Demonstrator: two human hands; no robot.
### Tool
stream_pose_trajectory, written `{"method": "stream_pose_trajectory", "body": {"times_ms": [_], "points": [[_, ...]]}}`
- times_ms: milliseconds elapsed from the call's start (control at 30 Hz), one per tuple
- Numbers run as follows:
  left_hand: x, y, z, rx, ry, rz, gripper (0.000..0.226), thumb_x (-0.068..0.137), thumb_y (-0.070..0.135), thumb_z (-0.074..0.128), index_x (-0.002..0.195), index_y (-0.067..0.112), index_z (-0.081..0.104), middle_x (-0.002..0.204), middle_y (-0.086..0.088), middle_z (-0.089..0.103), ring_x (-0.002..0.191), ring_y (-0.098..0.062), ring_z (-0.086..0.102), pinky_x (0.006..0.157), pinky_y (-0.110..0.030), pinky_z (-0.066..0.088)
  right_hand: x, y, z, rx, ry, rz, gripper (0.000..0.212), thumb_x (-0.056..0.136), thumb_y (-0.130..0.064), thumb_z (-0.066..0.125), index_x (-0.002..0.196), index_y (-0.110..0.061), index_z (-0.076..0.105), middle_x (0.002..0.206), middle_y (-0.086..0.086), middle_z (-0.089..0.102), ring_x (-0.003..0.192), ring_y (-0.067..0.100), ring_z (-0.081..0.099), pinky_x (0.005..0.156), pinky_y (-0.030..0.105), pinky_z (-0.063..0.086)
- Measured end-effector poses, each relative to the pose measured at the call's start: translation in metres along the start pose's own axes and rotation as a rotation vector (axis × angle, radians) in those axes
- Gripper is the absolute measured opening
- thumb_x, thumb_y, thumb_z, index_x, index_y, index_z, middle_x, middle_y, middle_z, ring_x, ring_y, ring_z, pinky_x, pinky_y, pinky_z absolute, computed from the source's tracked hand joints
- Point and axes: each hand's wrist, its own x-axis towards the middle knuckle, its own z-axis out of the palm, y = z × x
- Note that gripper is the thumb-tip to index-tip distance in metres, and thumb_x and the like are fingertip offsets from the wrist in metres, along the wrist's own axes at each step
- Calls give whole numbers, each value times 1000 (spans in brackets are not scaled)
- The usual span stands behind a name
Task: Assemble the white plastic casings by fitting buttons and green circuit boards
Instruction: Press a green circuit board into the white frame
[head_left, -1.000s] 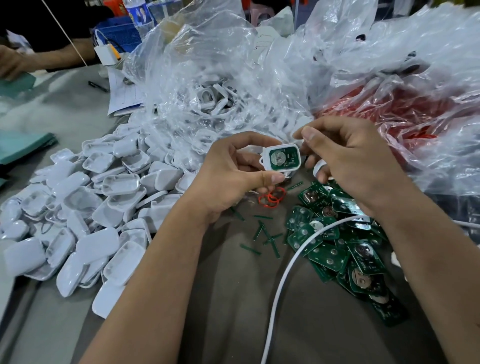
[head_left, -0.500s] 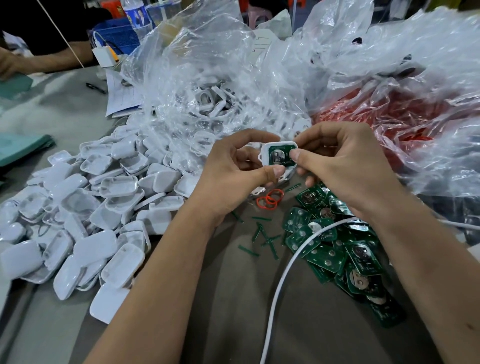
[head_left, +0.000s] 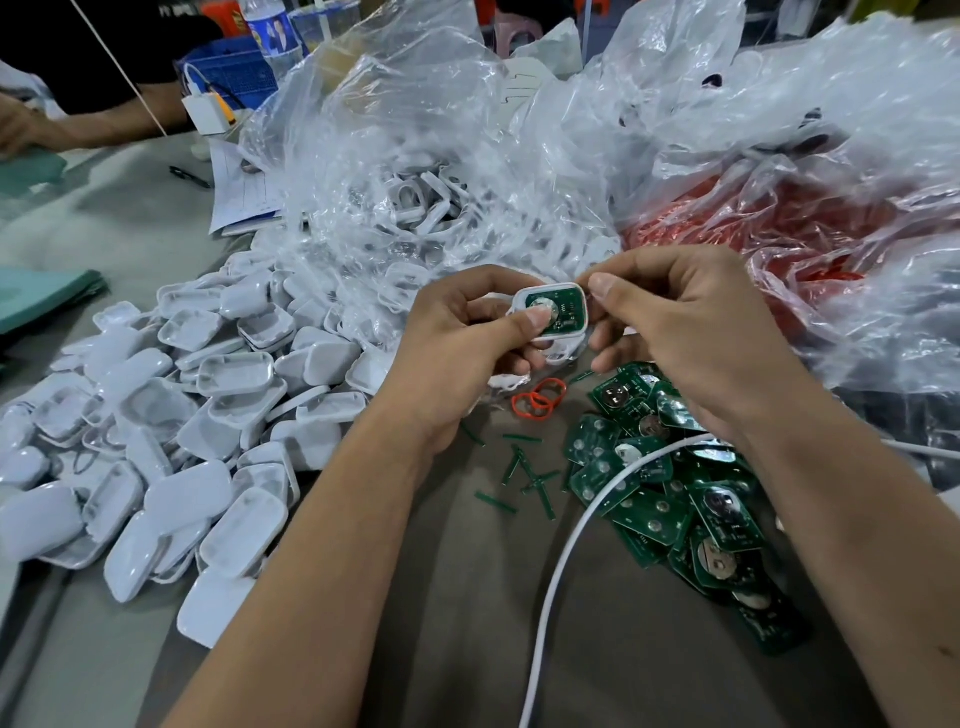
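Note:
I hold one white casing (head_left: 581, 306) with a green circuit board (head_left: 567, 302) seated inside it, above the table's middle. My left hand (head_left: 462, 343) grips the casing from the left, its thumb pressing on the board's round metal disc. My right hand (head_left: 691, 322) pinches the casing's right edge. A heap of white casings (head_left: 171, 405) lies to the left. Green circuit boards (head_left: 670, 499) are piled at the lower right, partly under my right wrist.
Several orange rubber rings (head_left: 537, 399) and green plastic offcuts (head_left: 524, 467) lie below my hands. A white cable (head_left: 561, 561) curves across the boards. Clear plastic bags (head_left: 426, 171) of parts and a bag of red pieces (head_left: 789, 234) fill the back. Another person's arm (head_left: 93, 124) rests far left.
My left thumb has moved from the casing's lower edge onto the board's metal disc. My right thumb has slid off the board to the casing's right edge.

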Motion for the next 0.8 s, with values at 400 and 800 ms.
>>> {"method": "stream_pose_trajectory", "body": {"times_ms": [400,800], "points": [[0,1,0,-20,3,3,11,93,-4,68,104,-1,71,76,-13,69,59,-18,64,57,-22,52,-2,-3,1,-19,-19,-21,7,96,-8,73,93,-11,78,73,16,72,57,28,66,50,29,57],[2,-3,0,-613,-143,-114,36,84,23,74,117,7,74,98,-8,71,69,-10,62,66,-15,55,-8,-11,11,273,-31,70,14,92,5,70,104,-3,66,64,10,67,46,17,60,39,21,45]]}}
